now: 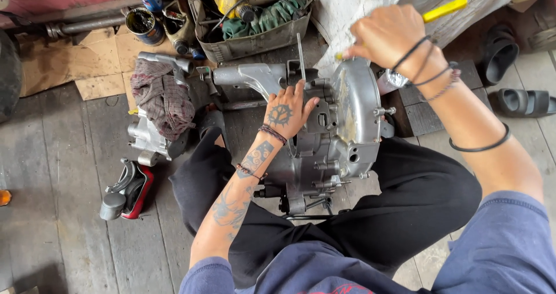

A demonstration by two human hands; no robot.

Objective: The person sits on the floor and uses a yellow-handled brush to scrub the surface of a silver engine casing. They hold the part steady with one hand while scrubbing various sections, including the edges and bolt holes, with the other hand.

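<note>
Left hand [285,113] steadies engine casing [333,126]; right hand [387,34] grips yellow-handled tool [443,9].

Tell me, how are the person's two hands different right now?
The left hand lies open and flat on the grey engine case; the right hand is closed around a yellow-handled tool. The left hand sits low over the case's middle; the right works at its top edge. Both wrists wear bands.

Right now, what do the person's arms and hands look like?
Both arms come out of blue sleeves pushed up high. The left hand has a round dark tattoo on its back, more tattoos run down that forearm, and a beaded bracelet circles the wrist. The right hand has thin dark bands at the wrist and one farther up.
</note>
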